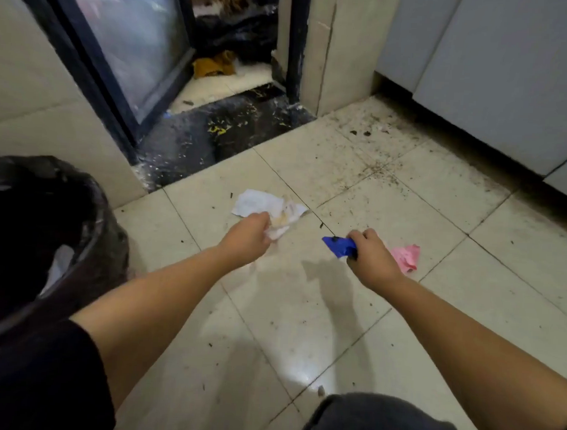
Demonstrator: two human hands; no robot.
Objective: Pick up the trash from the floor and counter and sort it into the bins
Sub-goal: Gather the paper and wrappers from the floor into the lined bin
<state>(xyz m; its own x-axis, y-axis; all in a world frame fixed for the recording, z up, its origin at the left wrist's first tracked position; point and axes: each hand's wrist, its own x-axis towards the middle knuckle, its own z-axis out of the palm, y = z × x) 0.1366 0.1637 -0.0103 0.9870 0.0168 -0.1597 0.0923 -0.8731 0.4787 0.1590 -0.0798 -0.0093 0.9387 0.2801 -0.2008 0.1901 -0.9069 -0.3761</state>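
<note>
Head view: left hand (247, 234) grip closed on crumpled white stained paper (269, 211) at beige tiled floor (304, 313), right hand (371, 254) grip closed on creased blue wrapper (337, 246); both judged light, soft, best pinched at bunched folds.

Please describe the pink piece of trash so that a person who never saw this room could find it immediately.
Start at the grey cabinets on the right and look down to the tiled floor. The pink wrapper lies there, just behind the right hand. It is the only pink scrap; the hand's wrapper is blue and the paper white.
</note>
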